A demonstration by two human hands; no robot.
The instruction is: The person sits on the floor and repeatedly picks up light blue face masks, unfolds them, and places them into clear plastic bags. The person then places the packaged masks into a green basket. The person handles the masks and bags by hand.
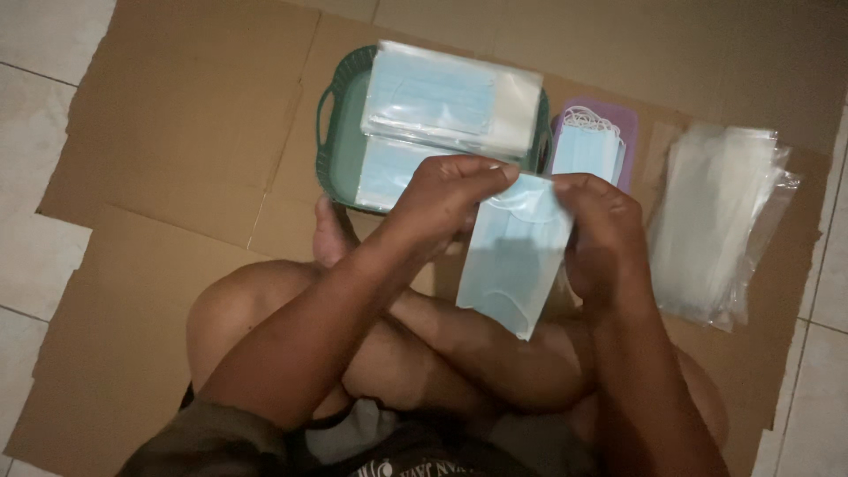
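A light blue face mask hangs in front of me, gripped at its top edge by both hands. My left hand pinches the top left corner. My right hand holds the top right side, and it may also hold a clear sleeve around the mask, though I cannot tell. Beyond my hands a green basket holds several packed masks in clear bags. A small purple tray beside it holds a stack of loose blue masks.
A pile of empty clear plastic sleeves lies to the right on the flattened brown cardboard. My crossed legs are under my hands. White floor tiles border the cardboard at left and right.
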